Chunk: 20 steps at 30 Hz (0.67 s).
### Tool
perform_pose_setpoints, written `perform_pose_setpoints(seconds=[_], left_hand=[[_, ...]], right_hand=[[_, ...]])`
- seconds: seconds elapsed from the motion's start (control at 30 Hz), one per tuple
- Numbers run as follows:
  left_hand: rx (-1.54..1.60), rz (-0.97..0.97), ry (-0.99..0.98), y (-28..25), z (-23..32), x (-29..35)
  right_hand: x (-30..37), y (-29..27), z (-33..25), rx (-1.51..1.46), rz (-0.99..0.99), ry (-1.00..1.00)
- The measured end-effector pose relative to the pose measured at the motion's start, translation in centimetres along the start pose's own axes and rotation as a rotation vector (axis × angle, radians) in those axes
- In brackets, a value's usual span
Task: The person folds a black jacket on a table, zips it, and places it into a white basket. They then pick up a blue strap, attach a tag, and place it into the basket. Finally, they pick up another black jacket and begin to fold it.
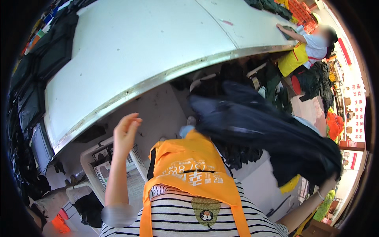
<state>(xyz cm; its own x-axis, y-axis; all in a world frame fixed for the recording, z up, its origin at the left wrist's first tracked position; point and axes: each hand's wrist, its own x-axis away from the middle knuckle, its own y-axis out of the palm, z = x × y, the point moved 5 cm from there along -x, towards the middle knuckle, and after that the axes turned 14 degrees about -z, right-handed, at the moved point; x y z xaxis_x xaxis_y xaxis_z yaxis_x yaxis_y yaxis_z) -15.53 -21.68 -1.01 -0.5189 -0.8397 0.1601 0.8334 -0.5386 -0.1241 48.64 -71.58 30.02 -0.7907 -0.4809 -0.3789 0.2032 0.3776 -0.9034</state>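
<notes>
My right hand (329, 185) is stretched far out to the right side, its fingers closed on the end of a large dark navy cloth (237, 118). The cloth is blurred by motion and trails from that hand across to the table's front edge. It has a slight sheen, but its exact kind does not show. My left hand (126, 130) is raised in front of the table edge with nothing in it, its fingers loosely bent and the thumb apart. Below that arm stands a white plastic basket (92, 156).
A long white table (150, 43) curves across the front. Black folded material (51, 51) is stacked along its left end. At the far right a person in a yellow apron (294, 59) handles cloth on the table. Dark garments (272, 87) hang or lie beneath the edge.
</notes>
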Motion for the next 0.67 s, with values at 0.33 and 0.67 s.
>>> perform_pose_setpoints(seconds=[0.33, 0.67], left_hand=[[0.116, 0.273, 0.108, -2.0, 4.0, -0.8], [0.039, 0.632, -0.077, -5.7, 1.0, 10.1]], right_hand=[[-19.5, 6.6, -11.3, -0.224, -0.017, -0.4], [-9.3, 36.1, -48.7, -0.372, -0.814, -1.024]])
